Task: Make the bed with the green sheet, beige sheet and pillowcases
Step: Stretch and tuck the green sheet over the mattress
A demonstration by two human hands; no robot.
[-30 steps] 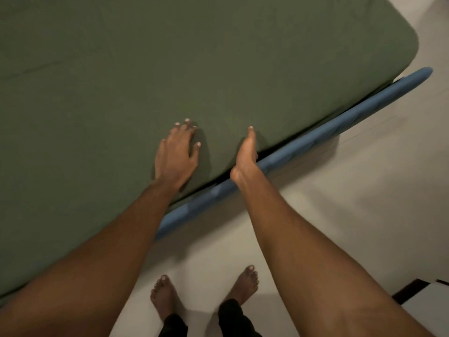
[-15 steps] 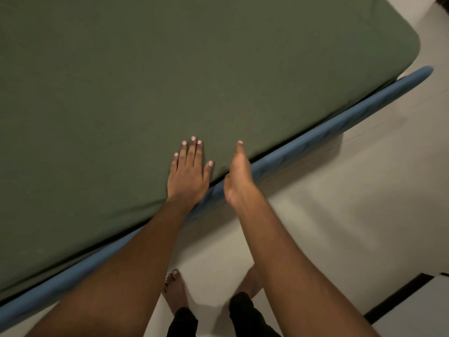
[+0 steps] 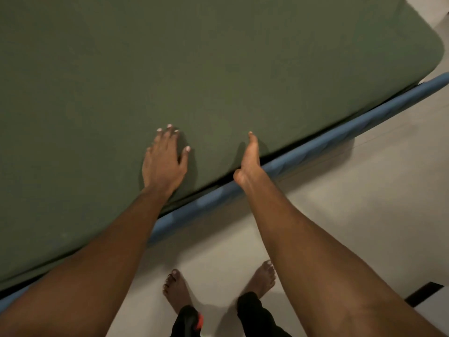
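Head camera showed the left hand [image 3: 164,161] flat on the green sheet [image 3: 218,69], fingers together, and the right hand [image 3: 249,161] edgewise against it, fingers straight, joined.

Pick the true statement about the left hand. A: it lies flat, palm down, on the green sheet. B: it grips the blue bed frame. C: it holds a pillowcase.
A: the left hand lies palm down, fingers straight, on the green sheet.
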